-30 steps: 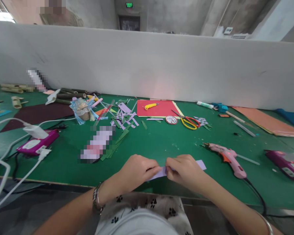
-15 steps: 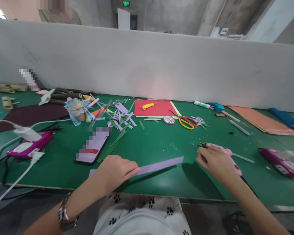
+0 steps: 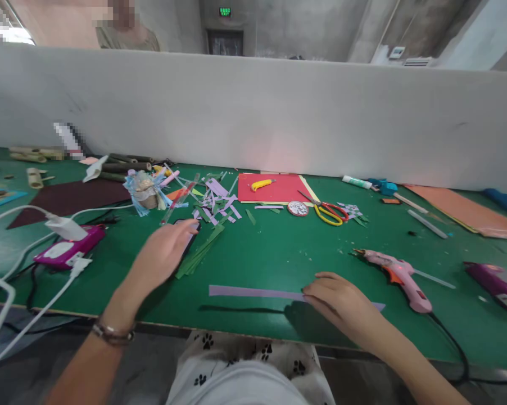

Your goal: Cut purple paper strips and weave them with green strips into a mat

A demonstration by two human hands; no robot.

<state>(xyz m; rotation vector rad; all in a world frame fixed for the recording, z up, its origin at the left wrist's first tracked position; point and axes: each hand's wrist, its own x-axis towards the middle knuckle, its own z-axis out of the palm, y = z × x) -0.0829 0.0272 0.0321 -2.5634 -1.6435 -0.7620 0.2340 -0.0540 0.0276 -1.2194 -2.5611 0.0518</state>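
Note:
My right hand is closed on a long lilac paper strip near the front edge of the green table. The strip's left end hangs just above the surface and casts a shadow. My left hand reaches forward and left with its fingers stretched out flat. Its fingertips rest on a dark phone that it mostly covers. A metal bracelet sits on my left wrist.
A pink glue gun lies right of my right hand, its cable running off the front edge. Scissors, a red sheet with a yellow cutter, paper scraps, a magenta device with white cables, and a white partition lie beyond.
My left hand let go of the lilac strip and moved up-left onto the phone. My right hand came back from the glue gun and took the strip, which now lies further right.

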